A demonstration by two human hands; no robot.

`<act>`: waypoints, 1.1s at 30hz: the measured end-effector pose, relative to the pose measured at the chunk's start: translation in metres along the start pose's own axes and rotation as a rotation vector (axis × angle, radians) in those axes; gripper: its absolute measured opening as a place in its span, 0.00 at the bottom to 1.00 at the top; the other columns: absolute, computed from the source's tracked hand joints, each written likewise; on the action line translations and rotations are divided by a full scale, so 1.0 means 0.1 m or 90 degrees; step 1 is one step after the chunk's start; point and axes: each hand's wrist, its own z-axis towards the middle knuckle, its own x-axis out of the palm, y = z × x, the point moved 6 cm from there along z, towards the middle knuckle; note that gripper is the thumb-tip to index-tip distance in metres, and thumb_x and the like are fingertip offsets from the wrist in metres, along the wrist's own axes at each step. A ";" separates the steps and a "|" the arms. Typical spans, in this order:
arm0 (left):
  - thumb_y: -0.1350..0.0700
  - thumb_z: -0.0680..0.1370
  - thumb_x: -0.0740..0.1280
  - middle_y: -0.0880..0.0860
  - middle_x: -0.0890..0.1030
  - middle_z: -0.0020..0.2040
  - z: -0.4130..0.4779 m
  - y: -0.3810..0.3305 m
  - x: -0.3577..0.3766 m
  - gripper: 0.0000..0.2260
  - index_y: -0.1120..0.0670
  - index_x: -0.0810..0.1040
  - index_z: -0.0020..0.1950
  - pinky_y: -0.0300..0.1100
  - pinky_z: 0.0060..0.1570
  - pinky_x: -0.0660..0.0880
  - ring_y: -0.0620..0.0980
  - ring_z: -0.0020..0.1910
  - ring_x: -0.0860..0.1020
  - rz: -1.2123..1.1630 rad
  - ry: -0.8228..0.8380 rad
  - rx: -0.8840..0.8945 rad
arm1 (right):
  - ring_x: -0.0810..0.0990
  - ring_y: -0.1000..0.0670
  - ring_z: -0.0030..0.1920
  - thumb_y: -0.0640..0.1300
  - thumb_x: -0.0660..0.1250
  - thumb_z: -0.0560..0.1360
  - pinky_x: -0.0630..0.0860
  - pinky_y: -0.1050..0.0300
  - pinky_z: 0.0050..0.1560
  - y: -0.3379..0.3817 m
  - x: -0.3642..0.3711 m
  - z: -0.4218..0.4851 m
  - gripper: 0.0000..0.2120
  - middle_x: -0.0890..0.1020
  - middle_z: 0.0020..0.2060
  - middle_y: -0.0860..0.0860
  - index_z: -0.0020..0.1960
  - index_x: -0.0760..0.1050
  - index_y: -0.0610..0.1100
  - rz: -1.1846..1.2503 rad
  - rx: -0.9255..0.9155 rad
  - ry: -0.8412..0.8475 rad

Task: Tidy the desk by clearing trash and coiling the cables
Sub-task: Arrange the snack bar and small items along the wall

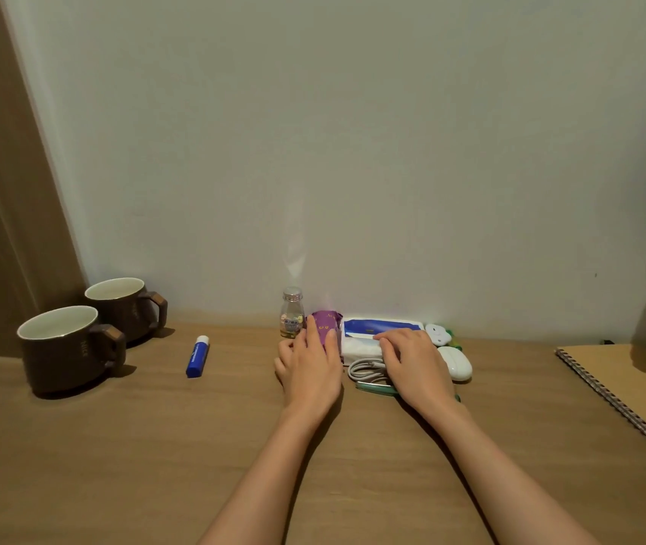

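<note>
- Desk (116,466), wooden, both forearms reaching across it toward the wall.
- Spiral notebook (628,387) at right edge.
- Two brown mugs (65,348) far left, just beside each other.
- Left hand (311,371): fingers straight, released, resting on purple packet (327,326) by the wall.
- Right hand (415,363): fingers flat on tissue pack (364,340), gripping nothing.
- White cable (364,367), coiled, between the hands, partly under right palm.
- White case (457,361) right of that hand.
- Blue stick (197,356) lying left of centre.
- Small bottle (292,314) upright beside the packet.
</note>
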 end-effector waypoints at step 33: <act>0.53 0.75 0.66 0.51 0.84 0.54 0.01 0.60 -0.49 0.14 0.51 0.80 0.59 0.47 0.53 0.76 0.52 0.54 0.79 -0.090 -0.103 -0.115 | 0.73 0.52 0.53 0.47 0.57 0.80 0.69 0.57 0.50 0.00 -0.01 -0.01 0.13 0.82 0.52 0.57 0.56 0.80 0.51 0.008 0.015 0.010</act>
